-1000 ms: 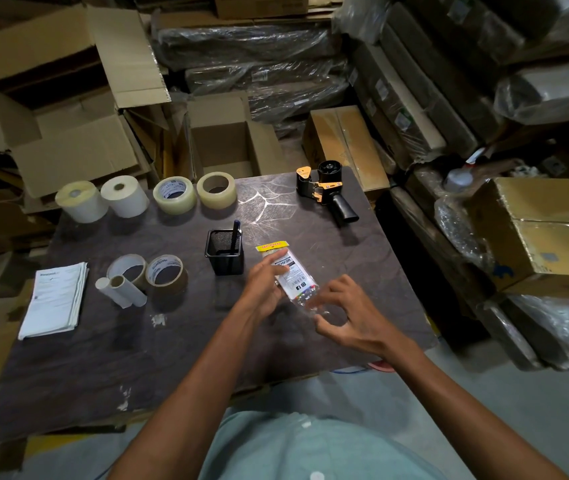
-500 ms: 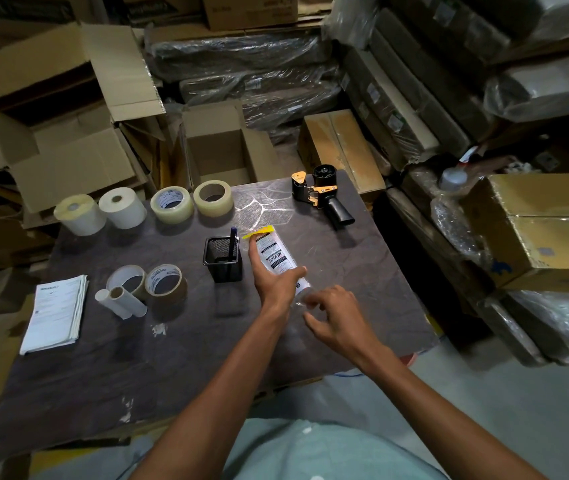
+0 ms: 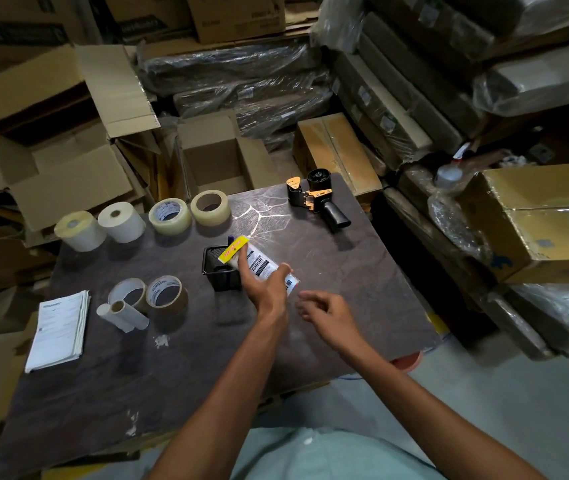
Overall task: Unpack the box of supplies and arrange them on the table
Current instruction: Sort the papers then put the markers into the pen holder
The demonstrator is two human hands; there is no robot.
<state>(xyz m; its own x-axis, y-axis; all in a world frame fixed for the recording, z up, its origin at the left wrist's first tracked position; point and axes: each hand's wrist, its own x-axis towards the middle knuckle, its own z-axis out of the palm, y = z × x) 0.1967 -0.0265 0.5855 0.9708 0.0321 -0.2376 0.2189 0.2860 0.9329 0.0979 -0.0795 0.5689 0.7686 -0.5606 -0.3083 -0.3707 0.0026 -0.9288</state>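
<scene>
Nearest, the right hand (image 3: 328, 311) hovers released above the dark marbled bench (image 3: 362, 289), fingers loosely curled and grasping nothing, just beside the packet's lower end, probably ready to steady it. Just ahead, the left hand (image 3: 265, 289) grasps the clear plastic packet with a yellow header and white label (image 3: 258, 265), thumb over its lower part; the packet slants up-left, its yellow end over the rim of the black mesh pen cup (image 3: 220, 271), seemingly to be set down beside the cup.

To the left lie a stack of white printed sheets (image 3: 59, 329), 2 white cardboard cores (image 3: 123, 315), a white tape roll (image 3: 129, 294) and a brown tape roll (image 3: 167, 294), grouped like with like.

Farther back a row of 2 white label rolls (image 3: 101, 226) and 2 clear tape rolls (image 3: 189, 213) lines the far edge, with the black and orange tape dispenser (image 3: 317, 199) apart at the right corner. Beyond the bench stands an open brown cardboard box (image 3: 217, 161), likely the supplies' source; whether anything is left inside cannot be told.
</scene>
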